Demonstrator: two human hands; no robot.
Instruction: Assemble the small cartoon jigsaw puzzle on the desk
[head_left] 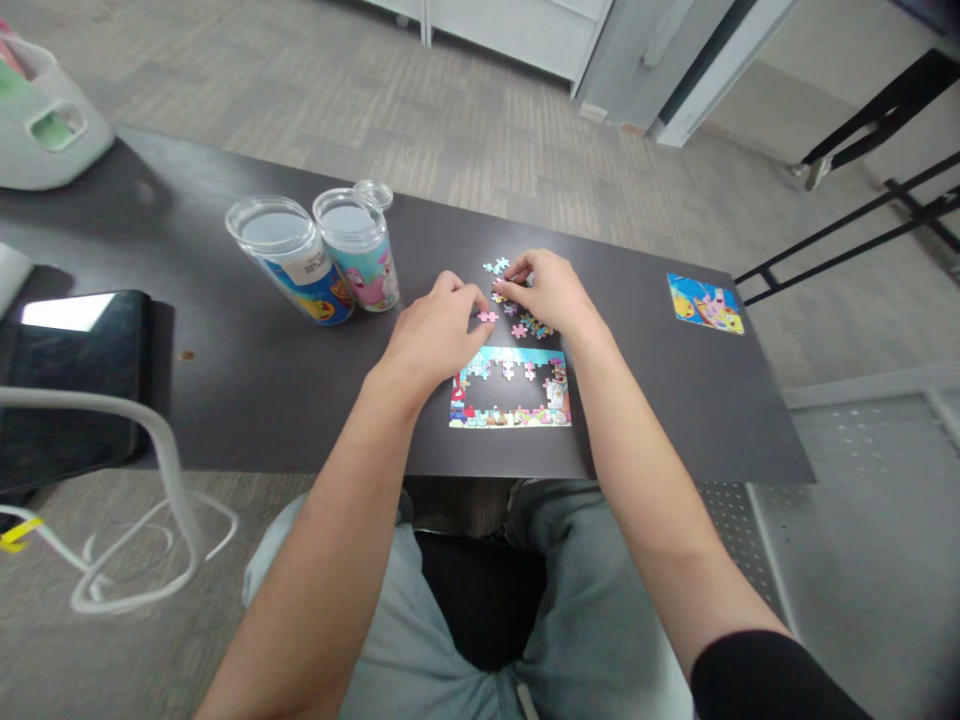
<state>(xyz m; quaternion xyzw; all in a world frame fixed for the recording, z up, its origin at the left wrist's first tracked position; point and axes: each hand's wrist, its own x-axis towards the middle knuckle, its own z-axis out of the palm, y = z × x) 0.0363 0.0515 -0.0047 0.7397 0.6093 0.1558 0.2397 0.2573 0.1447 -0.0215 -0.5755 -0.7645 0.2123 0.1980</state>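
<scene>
Jeans-clad knees (420, 600) sit lowest in view, under the edge of the dark table (262, 380); both bare forearms reach over it; the left hand (439, 335) has its fingers curled down with the tips on a pink piece (487, 316), though whether it is pinched or only touched cannot be told; the right hand (551, 290) has its fingertips bunched together on the loose pieces (529, 323); just in front of both hands lies the half-built puzzle (510, 412), its middle unfilled; two clear tubes (296, 260) stand touching to the left, a lid (373, 192) behind them; a picture card (705, 303) lies well apart on the right.
</scene>
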